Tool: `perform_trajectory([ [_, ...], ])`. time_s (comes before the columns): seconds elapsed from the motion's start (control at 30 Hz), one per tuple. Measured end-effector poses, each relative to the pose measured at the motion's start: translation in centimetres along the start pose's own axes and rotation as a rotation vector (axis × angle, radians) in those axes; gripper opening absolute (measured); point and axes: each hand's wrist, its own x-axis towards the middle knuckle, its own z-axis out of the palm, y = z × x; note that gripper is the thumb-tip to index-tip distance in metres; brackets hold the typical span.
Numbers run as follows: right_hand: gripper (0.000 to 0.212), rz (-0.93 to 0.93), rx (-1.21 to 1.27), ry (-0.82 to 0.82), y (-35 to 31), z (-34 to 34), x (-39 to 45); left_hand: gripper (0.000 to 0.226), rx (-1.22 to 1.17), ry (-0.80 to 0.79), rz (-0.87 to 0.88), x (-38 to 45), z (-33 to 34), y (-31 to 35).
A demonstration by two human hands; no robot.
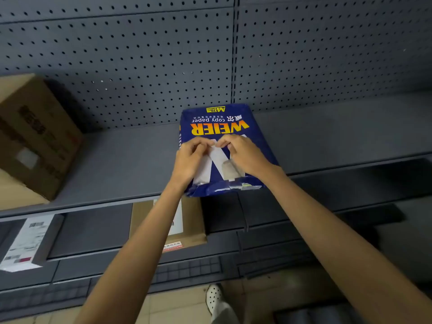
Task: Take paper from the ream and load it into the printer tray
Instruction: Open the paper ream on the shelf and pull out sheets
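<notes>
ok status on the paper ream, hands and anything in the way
Left hand and right hand both pinching the wrapper. Blue ream flat on shelf, near end torn. Nothing blocking.

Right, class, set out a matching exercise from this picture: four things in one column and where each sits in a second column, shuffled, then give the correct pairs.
Things:
1. blue ream of copy paper
2. large cardboard box
3. flat parcel with a white label
4. white spotted shoe

Places:
A. on the floor, at the bottom of the view
B. at the left end of the upper shelf
C. on the lower shelf, beneath the ream
D. at the front edge of the upper shelf, under both hands

Pairs: 1-D, 2-B, 3-C, 4-A
</notes>
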Motion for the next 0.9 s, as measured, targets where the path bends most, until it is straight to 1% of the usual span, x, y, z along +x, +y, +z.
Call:
perform_trajectory([
  [0.13, 0.030, 0.018, -0.046, -0.043, 0.6, 0.2, -0.4, 0.028, 0.154, -0.004, -0.005, -0.3, 0.4, -0.2],
  [0.23, 0.026, 0.003, -0.014, -0.080, 0.9, 0.3, -0.5, 0.027, 0.156, -0.010, -0.041, -0.4, 0.6, -0.4],
  [0.37, 0.019, -0.023, 0.023, -0.082, 1.5, 0.4, -1.0, 0.028, 0.146, -0.052, -0.057, -0.6, 0.2, -0.1],
  [0.43, 0.021, -0.026, 0.029, -0.108, 1.7, 0.4, -1.3, 0.028, 0.139, -0.084, -0.063, -0.8, 0.0, -0.1],
  [0.57, 0.034, -0.034, 0.058, -0.150, 2.2, 0.1, -1.9, 0.028, 0.120, -0.182, -0.099, -0.9, -0.3, 0.2],
  [0.7, 0.027, -0.033, 0.066, -0.094, 2.1, -0.1, -2.7, 0.034, 0.176, -0.270, -0.114, -1.0, -0.4, 0.5],
  [0.9, 0.018, -0.043, 0.014, 0.010, 1.4, 0.3, -3.3, 0.033, 0.162, -0.264, -0.128, -1.9, -0.5, 0.3],
])
